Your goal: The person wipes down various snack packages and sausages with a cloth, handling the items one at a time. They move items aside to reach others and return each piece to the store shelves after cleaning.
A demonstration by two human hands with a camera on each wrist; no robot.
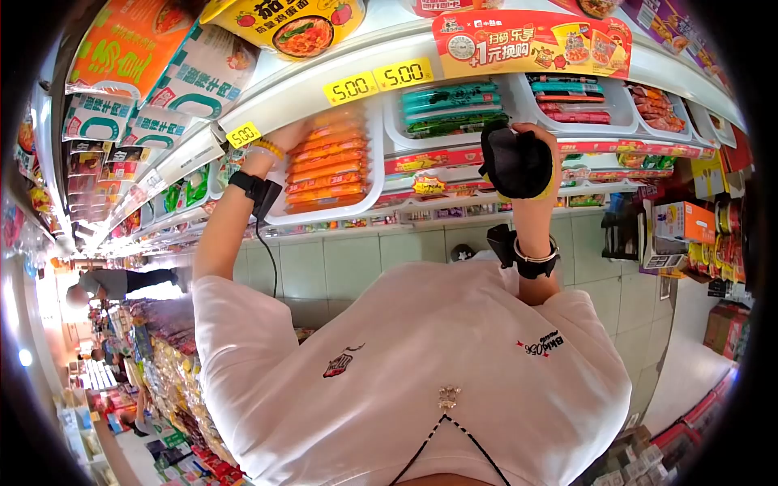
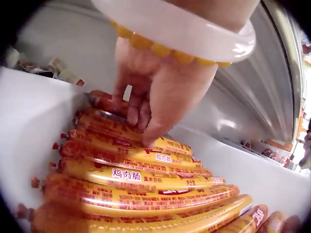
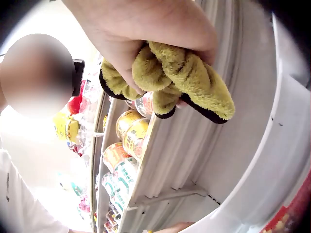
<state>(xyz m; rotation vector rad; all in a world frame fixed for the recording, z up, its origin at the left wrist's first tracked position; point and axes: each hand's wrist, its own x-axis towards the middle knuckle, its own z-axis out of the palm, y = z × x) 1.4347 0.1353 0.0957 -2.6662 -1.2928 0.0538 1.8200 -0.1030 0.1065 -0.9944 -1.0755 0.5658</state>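
My left hand [image 1: 292, 134] reaches into a white tray [image 1: 374, 174] of orange-wrapped sausages [image 1: 328, 166]. In the left wrist view, its thumb and bent fingers point down, with the tips right at the upper sausages [image 2: 146, 155]; I cannot tell whether they pinch one. My right hand [image 1: 547, 144] grips a bunched cloth [image 1: 517, 162], held up in front of the shelf. Black shows on the cloth in the head view, while the right wrist view shows its fuzzy yellow-green side [image 3: 194, 77] folded under the fingers.
Right of the sausage tray stands another tray with teal and green packs [image 1: 450, 105], then trays of red and pink ones. Yellow price tags [image 1: 379, 81] line the shelf edge above. Noodle bowls [image 1: 304, 32] sit over it. A person [image 1: 130, 282] is at far left.
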